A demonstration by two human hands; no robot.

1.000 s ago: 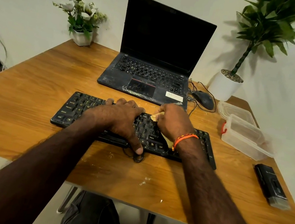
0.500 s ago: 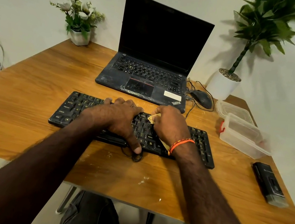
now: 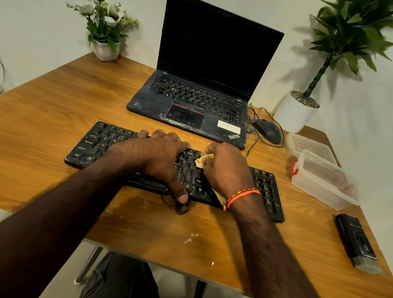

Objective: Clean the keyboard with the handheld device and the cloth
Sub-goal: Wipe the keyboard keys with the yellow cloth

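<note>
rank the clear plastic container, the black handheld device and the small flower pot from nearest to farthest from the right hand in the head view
From the right hand, which holds the cloth on the keyboard:
1. Clear plastic container, just to its right.
2. Black handheld device, farther right, near the table's edge.
3. Small flower pot, at the far left corner.

We see black keyboard (image 3: 266,186) mid-frame, pale legends on keys. Yellow cloth (image 3: 201,161) peeks from under right hand (image 3: 225,172); orange-and-yellow braided band (image 3: 240,198) on that wrist. Table (image 3: 36,135) warm orange-brown, wood grain, white specks near front edge. Black laptop (image 3: 203,72) upper centre, dark screen, whitish smears, red line above touchpad. Black mouse (image 3: 267,130). Clear box (image 3: 325,180) at right, red clip. Black device (image 3: 354,240) lower right, greyish end. White pots: white flowers (image 3: 104,11) upper left, green plant (image 3: 353,27) upper right.
</note>
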